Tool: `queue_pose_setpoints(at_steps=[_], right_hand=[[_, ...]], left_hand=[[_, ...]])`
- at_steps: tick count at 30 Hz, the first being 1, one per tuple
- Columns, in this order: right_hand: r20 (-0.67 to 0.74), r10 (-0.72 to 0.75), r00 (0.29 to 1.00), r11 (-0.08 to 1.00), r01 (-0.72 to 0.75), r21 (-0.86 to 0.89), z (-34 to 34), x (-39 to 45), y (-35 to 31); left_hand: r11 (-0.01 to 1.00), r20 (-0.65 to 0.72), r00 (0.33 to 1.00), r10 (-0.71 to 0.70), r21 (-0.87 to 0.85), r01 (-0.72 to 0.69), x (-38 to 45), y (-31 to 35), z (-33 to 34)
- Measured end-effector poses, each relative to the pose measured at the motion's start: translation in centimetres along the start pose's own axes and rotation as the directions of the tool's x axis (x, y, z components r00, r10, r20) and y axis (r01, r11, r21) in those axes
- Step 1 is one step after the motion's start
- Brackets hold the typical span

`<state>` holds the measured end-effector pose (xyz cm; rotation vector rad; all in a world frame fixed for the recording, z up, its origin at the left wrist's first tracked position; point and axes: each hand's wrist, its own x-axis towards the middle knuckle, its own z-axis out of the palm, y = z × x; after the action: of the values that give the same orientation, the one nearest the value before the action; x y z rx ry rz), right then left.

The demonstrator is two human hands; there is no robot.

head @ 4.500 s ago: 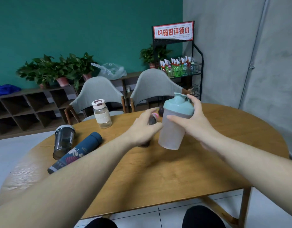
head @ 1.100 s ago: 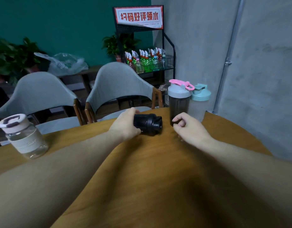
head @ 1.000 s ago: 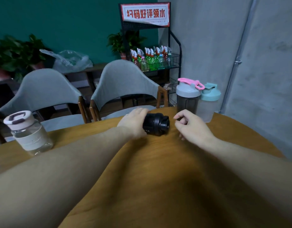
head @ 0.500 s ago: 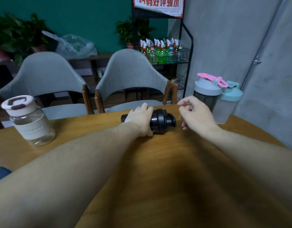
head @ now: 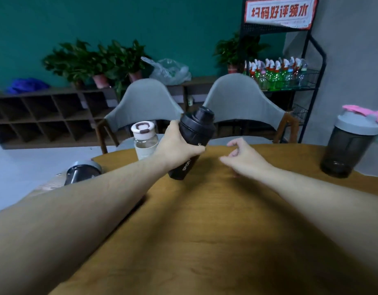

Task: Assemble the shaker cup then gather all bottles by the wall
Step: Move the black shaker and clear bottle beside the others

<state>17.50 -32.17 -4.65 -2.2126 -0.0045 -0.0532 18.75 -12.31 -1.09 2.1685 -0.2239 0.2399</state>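
Note:
My left hand [head: 177,145] grips a black sports bottle [head: 193,137] and holds it tilted, its top leaning up to the right, its base just above the wooden table [head: 205,231]. My right hand [head: 242,156] hovers beside it, fingers loosely curled, holding nothing. A dark shaker with a grey lid and pink loop [head: 352,143] stands at the right by the grey wall. The frosted body of a second cup [head: 371,165] shows just behind it. A clear glass bottle with a white cap [head: 144,139] stands at the far table edge, left of my hand. A dark cup with a grey rim [head: 82,171] sits at the left edge.
Two grey chairs [head: 145,103] stand behind the table. A black metal rack [head: 290,75] holding several green drink bottles stands by the grey wall at the right. Low wooden shelves [head: 45,116] with potted plants line the green wall.
My left hand has lifted the black bottle from lying on the table and tipped it toward upright. The view has swung left, so the shakers now sit at the right edge.

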Motion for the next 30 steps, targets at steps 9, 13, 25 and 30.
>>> queue_pose_setpoints(at_steps=[9,13,25,30], right_hand=[[0.116,-0.061,0.991,0.998,0.06,0.011,11.1,5.1,-6.5],[0.106,-0.069,0.992,0.996,0.064,0.059,14.1,7.6,-8.5],[0.012,-0.045,0.999,0.987,0.043,0.156,18.8,12.0,-10.4],[-0.085,-0.05,0.995,0.989,0.061,0.138,16.9,10.5,-9.4]], left_hand=[[0.996,-0.122,0.989,-0.079,-0.056,0.073,-0.3,-4.7,-8.6],[0.993,-0.173,0.981,-0.089,-0.091,0.074,0.4,-6.8,-10.5],[0.982,-0.208,0.968,-0.14,-0.157,0.108,2.3,-11.0,-11.7],[0.98,-0.205,0.971,-0.126,-0.178,0.09,1.8,-9.9,-11.1]])
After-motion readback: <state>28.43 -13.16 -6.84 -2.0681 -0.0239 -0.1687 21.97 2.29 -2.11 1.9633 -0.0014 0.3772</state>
